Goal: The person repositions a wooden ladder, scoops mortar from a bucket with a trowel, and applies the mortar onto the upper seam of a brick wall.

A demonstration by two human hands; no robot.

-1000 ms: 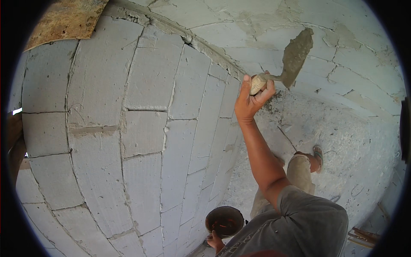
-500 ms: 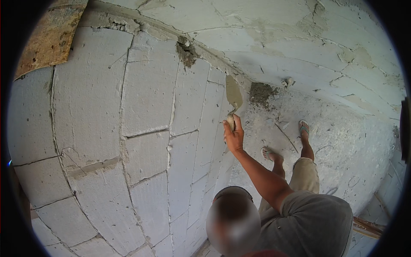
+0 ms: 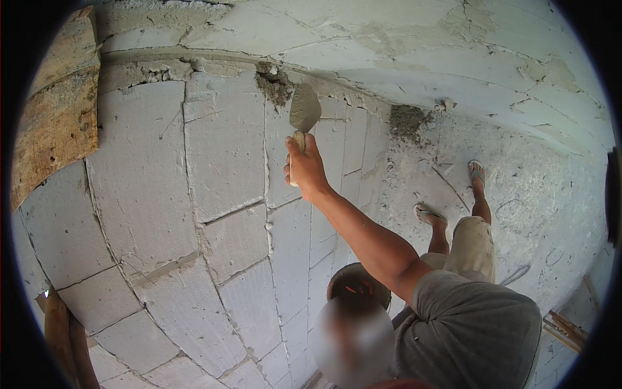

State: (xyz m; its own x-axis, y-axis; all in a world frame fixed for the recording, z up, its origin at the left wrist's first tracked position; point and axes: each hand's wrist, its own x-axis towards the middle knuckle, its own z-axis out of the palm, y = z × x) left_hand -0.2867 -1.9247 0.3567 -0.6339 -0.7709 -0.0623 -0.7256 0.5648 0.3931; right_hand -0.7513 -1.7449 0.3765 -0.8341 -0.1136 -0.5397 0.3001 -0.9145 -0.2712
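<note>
My right hand is wrapped round the handle of a pointed trowel. Grey mortar coats the blade, which points up toward the top of the block wall. Just left of the blade, a rough patch of dark mortar fills a broken spot at the wall's upper edge. Below my outstretched arm, a round dark bucket shows its rim and part of its inside. A blurred patch covers the bucket's lower side, and my left hand cannot be made out there.
A stained board hangs at the upper left, with wooden poles below it. Dropped mortar lies on the rough floor in the corner. A thin stick lies near my sandalled feet. Timber pieces are at the lower right.
My right hand has carried the trowel left, closer to the dark mortar patch. The view has shifted too, and more of the bucket and the board shows now.
</note>
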